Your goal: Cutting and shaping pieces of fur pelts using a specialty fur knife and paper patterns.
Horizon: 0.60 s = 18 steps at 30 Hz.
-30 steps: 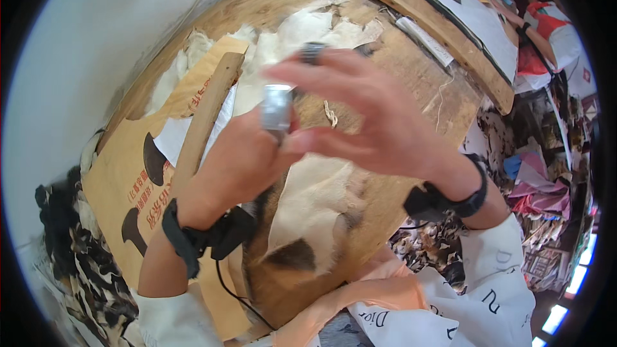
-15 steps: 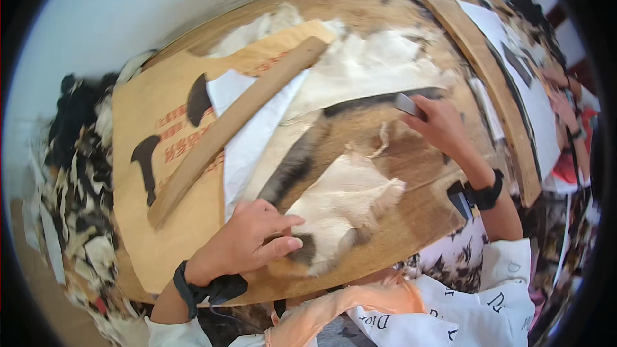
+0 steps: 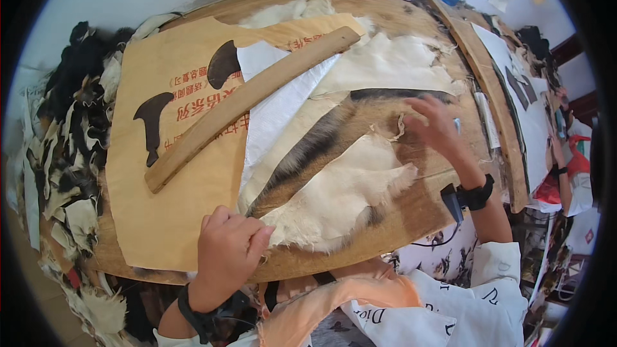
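My left hand (image 3: pixel 232 247) is closed on the near left corner of a small pale hide piece (image 3: pixel 328 202) with fur at its edges. The piece lies skin side up on the wooden table (image 3: pixel 421 196). Beyond it my right hand (image 3: pixel 440 130) is raised with fingers apart and nothing visible in the grasp. Close behind its fingers, a small light-blue object (image 3: pixel 457 124) shows only in part. A larger pale hide (image 3: pixel 389 64) with dark fur along its edge (image 3: pixel 308 144) spreads beyond the small piece.
A wooden batten (image 3: pixel 257 103) rests across brown paper (image 3: pixel 167 218) and a white sheet (image 3: pixel 273 115). Two dark, curved, blade-like shapes (image 3: pixel 153 122) show on the paper. Fur scraps (image 3: pixel 80 160) heap at left. A long board (image 3: pixel 479 67) and another person's arm (image 3: pixel 564 180) are at right.
My right hand no longer shows the flat grey metal tool it held, and its fingers have spread. My left hand has moved nearer and closed on the small hide's corner, which has shifted left.
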{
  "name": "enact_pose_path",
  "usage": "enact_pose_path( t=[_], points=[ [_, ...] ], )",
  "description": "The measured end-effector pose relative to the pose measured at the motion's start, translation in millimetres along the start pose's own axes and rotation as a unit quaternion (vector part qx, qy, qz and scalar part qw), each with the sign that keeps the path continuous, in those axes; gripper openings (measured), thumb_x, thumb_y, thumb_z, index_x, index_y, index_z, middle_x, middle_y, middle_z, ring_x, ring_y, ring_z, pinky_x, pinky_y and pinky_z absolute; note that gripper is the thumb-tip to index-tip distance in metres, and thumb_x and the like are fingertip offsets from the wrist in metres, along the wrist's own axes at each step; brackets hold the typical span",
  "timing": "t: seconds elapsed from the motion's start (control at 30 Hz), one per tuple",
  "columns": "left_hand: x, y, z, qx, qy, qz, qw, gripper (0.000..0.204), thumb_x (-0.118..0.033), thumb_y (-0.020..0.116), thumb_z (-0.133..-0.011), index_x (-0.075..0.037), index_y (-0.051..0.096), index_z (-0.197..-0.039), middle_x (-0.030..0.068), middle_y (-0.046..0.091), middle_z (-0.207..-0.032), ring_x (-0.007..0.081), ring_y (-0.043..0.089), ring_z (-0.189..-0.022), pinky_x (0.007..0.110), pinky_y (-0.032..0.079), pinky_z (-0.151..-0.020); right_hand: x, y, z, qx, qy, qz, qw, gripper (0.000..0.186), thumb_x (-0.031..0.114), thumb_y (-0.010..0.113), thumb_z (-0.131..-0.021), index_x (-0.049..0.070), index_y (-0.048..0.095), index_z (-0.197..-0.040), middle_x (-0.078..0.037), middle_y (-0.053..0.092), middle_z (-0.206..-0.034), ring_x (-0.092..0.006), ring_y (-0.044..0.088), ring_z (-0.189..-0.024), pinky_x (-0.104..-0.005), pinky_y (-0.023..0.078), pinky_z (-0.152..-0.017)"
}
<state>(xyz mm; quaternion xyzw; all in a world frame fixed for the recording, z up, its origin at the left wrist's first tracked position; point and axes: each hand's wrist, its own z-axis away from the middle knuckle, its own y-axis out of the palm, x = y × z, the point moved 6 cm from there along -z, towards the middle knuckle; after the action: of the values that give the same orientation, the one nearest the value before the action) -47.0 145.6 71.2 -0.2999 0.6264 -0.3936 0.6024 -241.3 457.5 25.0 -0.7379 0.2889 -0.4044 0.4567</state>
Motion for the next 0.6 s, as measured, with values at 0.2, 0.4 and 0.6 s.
enact_pose_path(
  t=[0.2,0.4,0.6],
  points=[
    [-26,34,-8,-0.027,0.070,0.154,0.985,0.039,-0.028,0.058,-0.083,-0.001,0.056,-0.111,0.0159,0.056,-0.111,0.0326,0.053,-0.103,0.043,0.039,-0.093,88,30,-7,0.177,-0.146,-0.054,0.972,0.033,0.022,0.070,-0.073,0.006,0.060,-0.099,-0.010,0.054,-0.101,-0.0282,0.052,-0.095,-0.0369,0.043,-0.077],
    [-25,90,-14,0.086,0.099,-0.042,0.990,0.069,-0.029,0.055,-0.084,0.003,0.025,-0.138,0.0190,0.023,-0.145,0.0341,0.022,-0.134,0.046,0.023,-0.106,63,30,-16,0.264,-0.029,-0.147,0.953,0.026,0.026,0.066,-0.076,0.006,0.061,-0.091,-0.011,0.059,-0.076,-0.0268,0.057,-0.070,-0.0352,0.044,-0.062],
    [-18,93,-10,0.072,0.002,-0.074,0.995,0.075,-0.040,0.058,-0.081,0.001,0.030,-0.137,0.0153,0.023,-0.147,0.0298,0.021,-0.136,0.045,0.021,-0.108,42,35,-22,0.298,-0.058,-0.142,0.942,0.017,0.023,0.064,-0.078,0.007,0.065,-0.082,-0.011,0.058,-0.060,-0.0234,0.057,-0.055,-0.0336,0.043,-0.053]
  ],
)
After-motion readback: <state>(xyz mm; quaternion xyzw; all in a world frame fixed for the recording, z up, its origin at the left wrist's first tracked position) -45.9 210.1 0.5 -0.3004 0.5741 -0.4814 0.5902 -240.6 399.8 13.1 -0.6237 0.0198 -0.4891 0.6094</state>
